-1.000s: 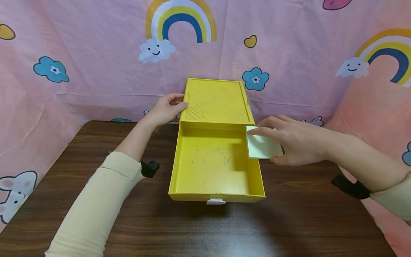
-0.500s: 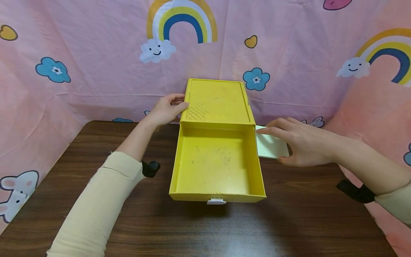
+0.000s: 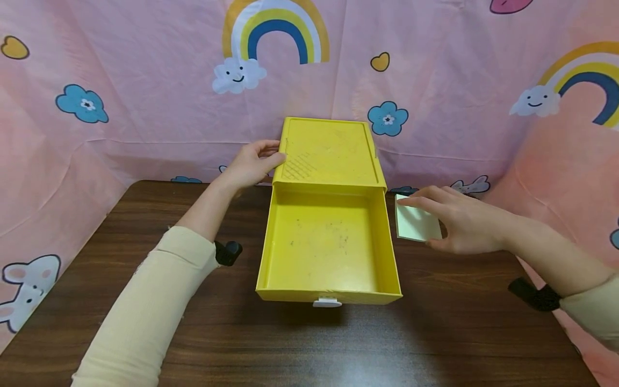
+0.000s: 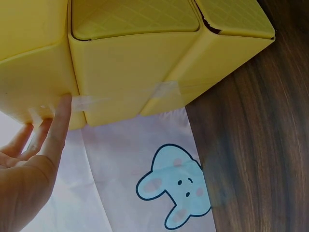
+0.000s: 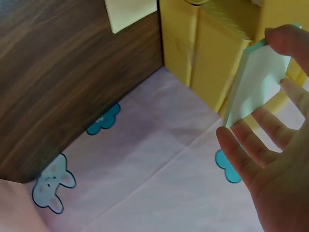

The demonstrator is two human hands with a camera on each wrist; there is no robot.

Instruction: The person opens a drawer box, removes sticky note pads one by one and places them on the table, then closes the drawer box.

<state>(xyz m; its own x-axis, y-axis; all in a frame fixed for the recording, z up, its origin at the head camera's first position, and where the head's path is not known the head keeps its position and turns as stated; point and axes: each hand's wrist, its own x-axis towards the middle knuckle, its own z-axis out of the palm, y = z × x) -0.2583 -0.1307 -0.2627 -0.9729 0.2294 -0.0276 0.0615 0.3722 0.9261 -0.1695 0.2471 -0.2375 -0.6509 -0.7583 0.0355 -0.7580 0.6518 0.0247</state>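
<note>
A yellow box (image 3: 329, 153) stands at the back of the table, its yellow drawer (image 3: 384, 242) pulled out toward me. No item shows inside the drawer, only dark marks on its floor. My left hand (image 3: 251, 164) rests its fingertips against the box's left side, which the left wrist view shows from close by. To the right of the drawer, my right hand (image 3: 464, 220) holds a pale green sticky-note pad (image 3: 416, 220) by its edges, between thumb and spread fingers. The right wrist view shows the pad (image 5: 258, 79) as a thin, flat slab.
A white handle (image 3: 327, 302) sits on the drawer's front. Dark wood tabletop (image 3: 217, 333) surrounds the box. Pink patterned cloth (image 3: 333, 86) hangs close behind the box and along both sides. Clear tape (image 4: 116, 99) crosses the box's side.
My right hand has carried the sticky-note pad rightward, from over the drawer's right wall to beside it. My left hand and the drawer have stayed in place.
</note>
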